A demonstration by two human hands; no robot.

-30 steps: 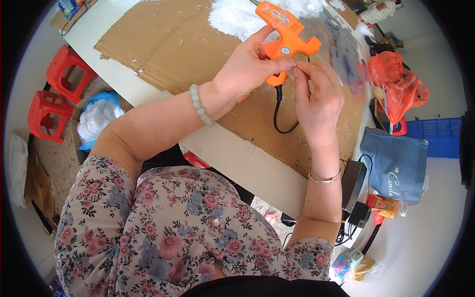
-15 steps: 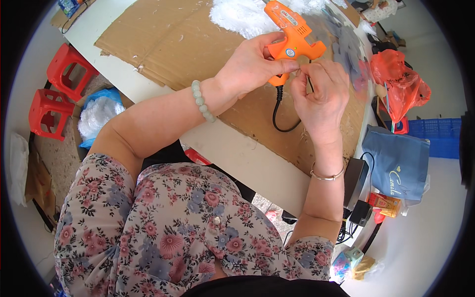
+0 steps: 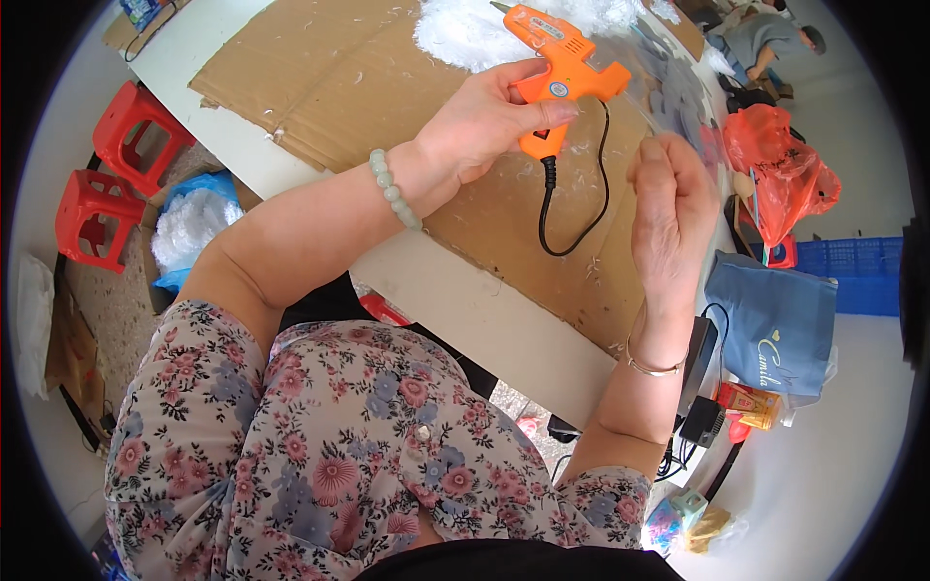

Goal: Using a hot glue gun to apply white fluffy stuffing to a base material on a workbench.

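Observation:
My left hand [image 3: 484,121] grips an orange glue gun [image 3: 557,68] by its handle, nozzle pointing up and left, its black cord [image 3: 572,213] looping down over the cardboard sheet [image 3: 329,77]. My right hand [image 3: 668,208] is raised to the right of the gun, apart from it, fingers curled closed; whether something small is pinched in it cannot be told. A green bead bracelet is on my left wrist, a thin bangle on the right. A pile of white feathers [image 3: 465,34] lies behind the gun.
The white table [image 3: 465,300] runs diagonally under the cardboard. Red stools [image 3: 107,165] and a bag of white fluff [image 3: 194,223] stand on the floor at left. An orange plastic bag [image 3: 785,174], a blue bag [image 3: 780,320] and a blue crate [image 3: 862,276] are at right.
My right hand has pulled away from the glue gun, to the right and down. The left hand has lifted the gun slightly up and away.

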